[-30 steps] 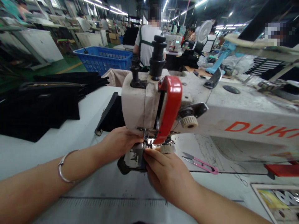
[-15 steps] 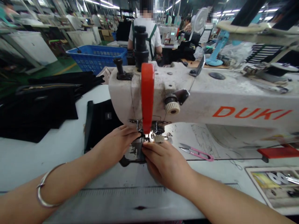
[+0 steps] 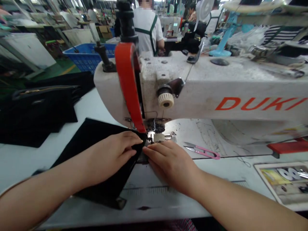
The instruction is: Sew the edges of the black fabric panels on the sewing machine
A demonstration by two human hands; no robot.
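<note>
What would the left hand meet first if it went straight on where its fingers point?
Probably the metal presser foot of the DUKI sewing machine, just past the left hand's fingertips, though depth is unclear from this view.

We've got a white sewing table (image 3: 26, 160) with a worn, scuffed top, with a ruler scale (image 3: 149, 191) marked along its near side. A DUKI sewing machine (image 3: 199, 93) stands on it, middle to right. On the left lies a pile of black fabric pieces (image 3: 40, 109), 1 with a gold-coloured zip line along the top. 1 black fabric panel (image 3: 101, 138) lies slanted across the table, its corner running in under the machine's needle area. Right of that we see pink-handled thread snips (image 3: 203, 151) lying flat, a loose thread (image 3: 244, 162) near them, a red strip (image 3: 287, 147) near the right edge and a printed card (image 3: 281, 183) in the near right corner.
</note>
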